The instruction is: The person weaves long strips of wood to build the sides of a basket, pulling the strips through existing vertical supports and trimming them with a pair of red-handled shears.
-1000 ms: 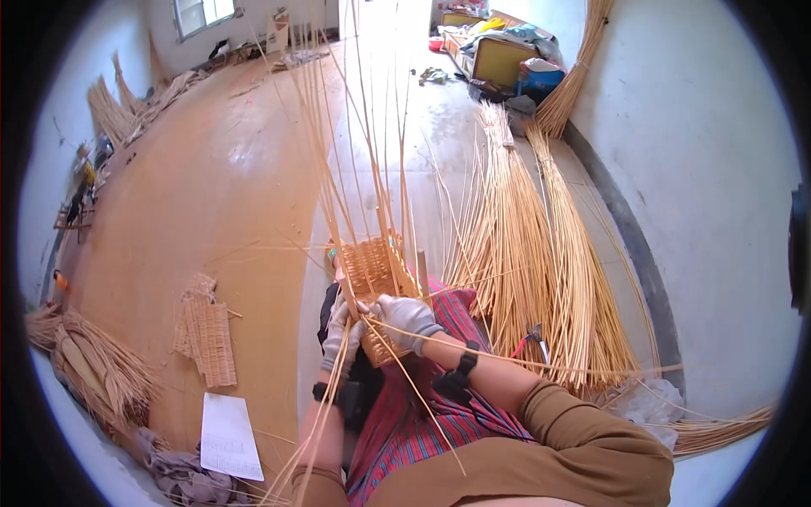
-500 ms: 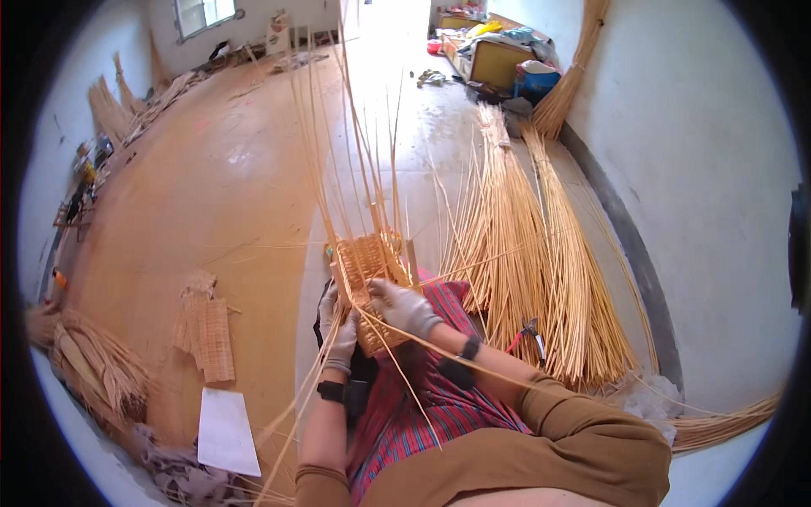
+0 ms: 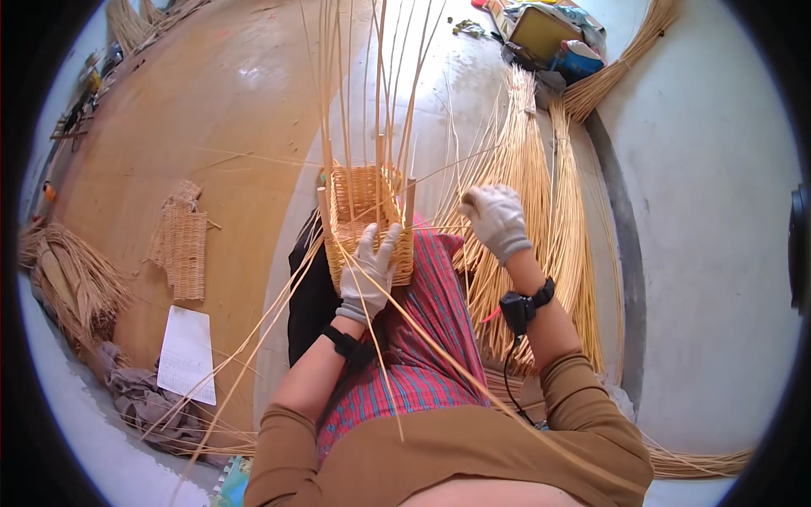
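Note:
A small woven wicker basket (image 3: 366, 190) stands at my lap, with short wooden posts at its corners and long thin upright rods rising from it. My left hand (image 3: 369, 270), in a white glove, lies against the basket's near wall with its index and middle fingers stretched apart. Off to the right of the basket is my gloved right hand (image 3: 497, 218), its fingers curled together. A thin wicker strand (image 3: 441, 226) runs from the basket's right side to those fingers. Other loose strands trail from the near wall toward my body and to the lower left.
Large bundles of wicker rods (image 3: 524, 160) lie on the floor at the right, beside the wall. On the left are a flat woven panel (image 3: 183, 245), a white sheet (image 3: 187, 353), a grey cloth (image 3: 152, 397) and another rod bundle (image 3: 80, 279). A cluttered box (image 3: 545, 38) stands farther back.
My right hand has left the basket and moved out to the right. My left hand has shifted from the basket's left side onto its near wall, fingers spreading. The view has tilted downward.

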### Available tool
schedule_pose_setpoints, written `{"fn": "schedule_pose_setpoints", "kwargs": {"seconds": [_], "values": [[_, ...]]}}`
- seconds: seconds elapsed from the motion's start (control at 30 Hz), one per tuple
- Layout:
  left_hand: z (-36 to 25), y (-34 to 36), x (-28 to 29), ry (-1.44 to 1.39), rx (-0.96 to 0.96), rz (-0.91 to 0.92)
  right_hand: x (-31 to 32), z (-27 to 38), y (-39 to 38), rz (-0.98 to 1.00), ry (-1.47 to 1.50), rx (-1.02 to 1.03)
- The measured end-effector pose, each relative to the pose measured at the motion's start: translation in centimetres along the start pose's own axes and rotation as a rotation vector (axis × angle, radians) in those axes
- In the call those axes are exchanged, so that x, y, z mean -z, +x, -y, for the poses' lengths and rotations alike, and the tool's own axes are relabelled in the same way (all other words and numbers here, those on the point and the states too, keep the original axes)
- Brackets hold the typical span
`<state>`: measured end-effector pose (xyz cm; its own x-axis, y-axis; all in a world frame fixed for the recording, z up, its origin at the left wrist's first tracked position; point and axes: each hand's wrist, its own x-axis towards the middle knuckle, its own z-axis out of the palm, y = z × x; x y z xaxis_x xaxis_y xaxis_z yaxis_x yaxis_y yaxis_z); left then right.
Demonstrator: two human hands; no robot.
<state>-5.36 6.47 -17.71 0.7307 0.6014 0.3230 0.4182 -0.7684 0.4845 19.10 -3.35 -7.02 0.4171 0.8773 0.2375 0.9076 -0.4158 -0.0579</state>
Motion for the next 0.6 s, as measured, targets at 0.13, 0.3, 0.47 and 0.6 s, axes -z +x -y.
{"fn": "schedule_pose_setpoints", "kwargs": {"seconds": [0.13, 0.3, 0.47, 0.6], "values": [[0.0, -0.2, -2.0, 0.214, -0.002, -0.019, 0.1, 3.4, 6.8, -0.427, 0.055, 0.365], [0.1, -0.2, -2.2, 0.216, 0.057, -0.012, -4.0, 3.4, 9.6, -0.233, 0.047, 0.202], [-0.4, 0.4, 0.1, -0.079, 0.073, -0.07, -5.2, 1.0, -0.3, 0.043, 0.139, -0.01], [5.1, -3.8, -1.0, -0.277, 0.203, -0.457, -0.9, 9.3, -5.6, -0.267, 0.607, 0.312]]}}
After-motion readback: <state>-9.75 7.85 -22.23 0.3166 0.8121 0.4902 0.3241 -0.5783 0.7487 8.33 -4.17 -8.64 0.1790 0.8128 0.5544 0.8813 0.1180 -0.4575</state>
